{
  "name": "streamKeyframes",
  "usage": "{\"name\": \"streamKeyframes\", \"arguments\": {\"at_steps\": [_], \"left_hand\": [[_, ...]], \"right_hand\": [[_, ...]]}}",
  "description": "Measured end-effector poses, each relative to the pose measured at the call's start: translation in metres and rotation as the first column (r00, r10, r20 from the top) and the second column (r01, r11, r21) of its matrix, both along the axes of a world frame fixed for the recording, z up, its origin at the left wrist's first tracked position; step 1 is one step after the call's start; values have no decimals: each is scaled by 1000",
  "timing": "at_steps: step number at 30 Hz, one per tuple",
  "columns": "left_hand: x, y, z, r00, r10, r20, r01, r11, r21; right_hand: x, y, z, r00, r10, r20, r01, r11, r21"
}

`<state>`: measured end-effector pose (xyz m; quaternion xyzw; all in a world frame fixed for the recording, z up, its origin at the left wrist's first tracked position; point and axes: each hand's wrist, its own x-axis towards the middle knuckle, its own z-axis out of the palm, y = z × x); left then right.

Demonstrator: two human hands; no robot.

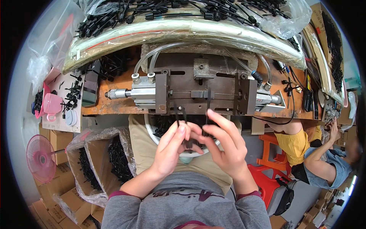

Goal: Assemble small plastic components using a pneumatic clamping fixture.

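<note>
Over my lap, my left hand pinches slim black plastic pieces between thumb and fingers. My right hand is closed around a thin, upright black plastic rod. Both hands come close together, and a dark part lies partly hidden between the fingers. Just beyond them stands a brown metal clamping fixture, with a silver cylinder at its left and another cylinder at its right. Below my hands, a white bucket holds black parts; my hands cover much of it.
A plastic-wrapped ledge carries heaped black parts behind the fixture. Clear air hoses arch over the bench. Lined boxes and a pink fan stand left. At right sits a co-worker near a red stool.
</note>
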<state>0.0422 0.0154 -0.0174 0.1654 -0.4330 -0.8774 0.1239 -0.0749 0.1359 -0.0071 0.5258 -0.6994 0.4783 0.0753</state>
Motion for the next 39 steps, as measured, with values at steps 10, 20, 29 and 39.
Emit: {"name": "streamKeyframes", "arguments": {"at_steps": [10, 20, 29, 39], "left_hand": [[18, -5, 3, 990, 99, -101, -123, 954, -273], [15, -1, 5, 980, 121, -158, -163, 945, -283], [-7, 30, 22, 940, 319, -118, -340, 899, -278], [-22, 11, 19, 934, -44, -355, -14, 987, -158]], "right_hand": [[-11, -15, -3, 938, -64, -341, 179, 931, 317], [-13, -9, 4, 925, -71, -374, 189, 938, 289], [-12, -11, -37, 963, -129, -236, 137, 990, 19], [33, 10, -116, 924, 368, 105, -351, 924, -150]]}}
